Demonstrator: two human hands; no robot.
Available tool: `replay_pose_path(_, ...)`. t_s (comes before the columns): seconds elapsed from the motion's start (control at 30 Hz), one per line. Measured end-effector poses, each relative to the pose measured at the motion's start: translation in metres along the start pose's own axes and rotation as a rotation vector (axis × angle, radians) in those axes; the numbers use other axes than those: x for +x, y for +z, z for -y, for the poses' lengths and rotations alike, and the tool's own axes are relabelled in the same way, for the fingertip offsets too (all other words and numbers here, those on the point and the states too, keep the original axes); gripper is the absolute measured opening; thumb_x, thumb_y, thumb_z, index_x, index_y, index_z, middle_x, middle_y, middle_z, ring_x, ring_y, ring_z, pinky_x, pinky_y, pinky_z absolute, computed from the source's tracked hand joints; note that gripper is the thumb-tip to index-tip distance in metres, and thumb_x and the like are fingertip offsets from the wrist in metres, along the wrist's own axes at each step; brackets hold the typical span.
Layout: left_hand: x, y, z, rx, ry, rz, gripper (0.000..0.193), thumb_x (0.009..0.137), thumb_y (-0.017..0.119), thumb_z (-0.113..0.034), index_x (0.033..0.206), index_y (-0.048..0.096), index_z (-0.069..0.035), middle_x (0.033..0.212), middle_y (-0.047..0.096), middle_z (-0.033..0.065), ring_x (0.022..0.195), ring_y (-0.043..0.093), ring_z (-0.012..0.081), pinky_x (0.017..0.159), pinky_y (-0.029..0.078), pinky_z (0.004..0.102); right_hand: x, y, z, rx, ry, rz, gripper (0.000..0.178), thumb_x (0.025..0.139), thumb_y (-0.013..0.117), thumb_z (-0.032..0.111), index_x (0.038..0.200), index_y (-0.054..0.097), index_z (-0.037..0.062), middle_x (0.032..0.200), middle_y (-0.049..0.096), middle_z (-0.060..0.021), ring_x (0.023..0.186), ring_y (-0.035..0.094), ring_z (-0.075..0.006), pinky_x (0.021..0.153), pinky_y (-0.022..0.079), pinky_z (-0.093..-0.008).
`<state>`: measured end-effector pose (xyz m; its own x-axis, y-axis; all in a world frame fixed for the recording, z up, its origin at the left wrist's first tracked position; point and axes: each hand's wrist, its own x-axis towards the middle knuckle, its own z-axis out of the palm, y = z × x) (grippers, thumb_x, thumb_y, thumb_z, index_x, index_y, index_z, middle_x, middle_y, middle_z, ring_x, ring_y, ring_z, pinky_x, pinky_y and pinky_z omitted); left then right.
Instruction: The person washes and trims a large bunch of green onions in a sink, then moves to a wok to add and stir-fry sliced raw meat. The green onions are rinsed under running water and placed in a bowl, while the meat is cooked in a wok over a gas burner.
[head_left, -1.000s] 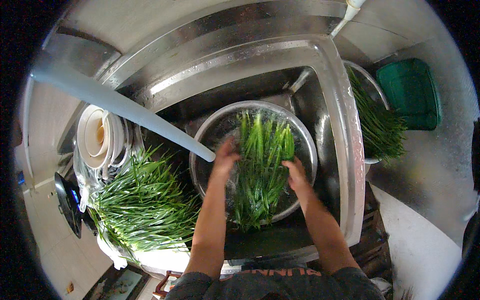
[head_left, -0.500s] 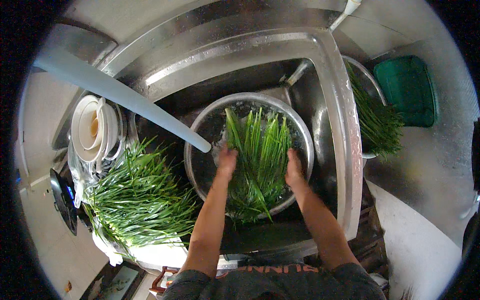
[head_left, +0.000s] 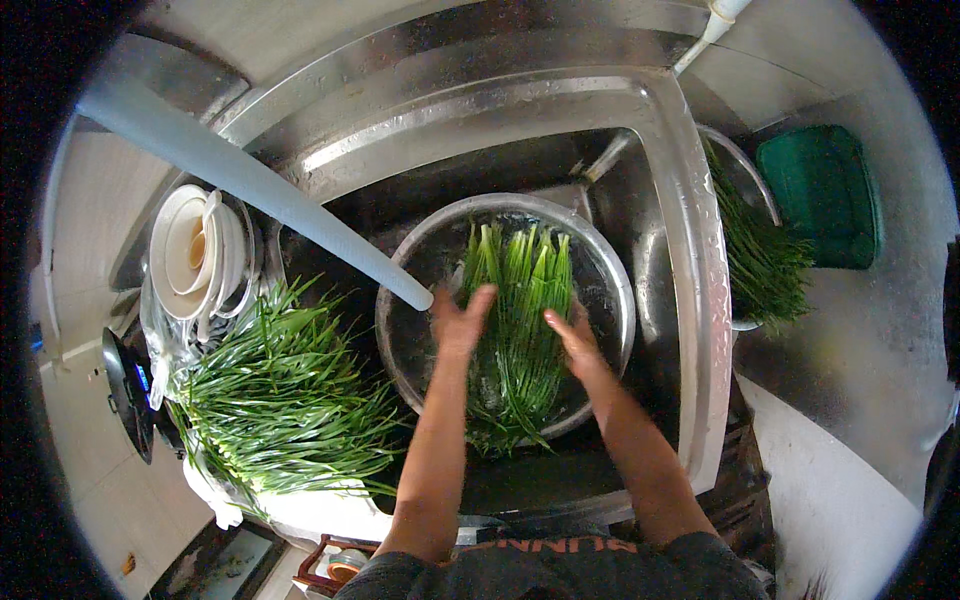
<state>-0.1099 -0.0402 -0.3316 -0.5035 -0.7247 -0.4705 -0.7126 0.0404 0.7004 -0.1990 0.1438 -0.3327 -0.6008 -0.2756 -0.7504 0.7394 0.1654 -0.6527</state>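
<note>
A bunch of green chives [head_left: 525, 310] lies in a round metal basin [head_left: 622, 300] of water, pale cut ends toward the far side and leaf tips toward me. My left hand [head_left: 463, 318] is at the bunch's left side, thumb spread from the fingers and touching the stems. On the opposite side my right hand [head_left: 575, 338] lies against the chives, its thumb over the edge of the bunch and its fingers stretched along the outside. Neither hand is closed round the stems. A pale blue hose [head_left: 385, 275] slants in from the upper left, its end over the basin beside my left hand.
The basin stands inside a metal sink [head_left: 705, 330]. A large heap of chives [head_left: 285, 400] lies at the left, near stacked white bowls [head_left: 185, 255]. Right of the sink are another container with greens [head_left: 765, 255] and a green basket [head_left: 820, 195].
Both hands have moved inward a little, and the chives between them are gathered into a narrower bunch. The thumbs now show over the stems. The whole view has shifted slightly.
</note>
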Motion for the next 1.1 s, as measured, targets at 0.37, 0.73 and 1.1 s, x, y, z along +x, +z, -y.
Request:
replay_pose_path(0.37,0.013,-0.042,0.035,-0.577,-0.421,0.369,0.093,0.079,0.065,-0.057,0.148,0.022,-0.011,0.152,0.024,0.0131,0.138,0.024,0.0319,0.107,0.024,0.0551,0.011,-0.034,0.003,-0.022,0.225,0.231,0.075,0.08,0.066,0.045,0.139,0.038,0.0084,0.147,0.034,-0.012,0.135,0.027,-0.0309,0.107,0.019,-0.0512)
replay_pose_path(0.73,-0.055,-0.013,-0.066,-1.122,-0.426,0.454,0.051,0.096,0.047,-0.045,0.128,0.051,-0.006,0.122,0.059,0.0088,0.108,0.058,0.0227,0.094,0.046,0.0403,-0.045,0.025,0.039,0.541,0.091,0.272,0.065,0.093,0.046,0.054,0.14,0.038,0.0093,0.14,0.043,-0.0078,0.128,0.04,-0.0244,0.106,0.032,-0.043)
replay_pose_path(1.1,-0.141,-0.088,-0.148,-1.35,-0.31,0.66,0.06,0.093,0.047,-0.051,0.132,0.047,-0.004,0.128,0.056,0.0112,0.114,0.055,0.0268,0.098,0.043,0.0416,-0.177,0.035,0.113,0.393,-0.426,0.289,0.044,0.093,0.056,0.021,0.132,0.045,0.0035,0.126,0.054,-0.0072,0.116,0.051,-0.0191,0.1,0.038,-0.0356)
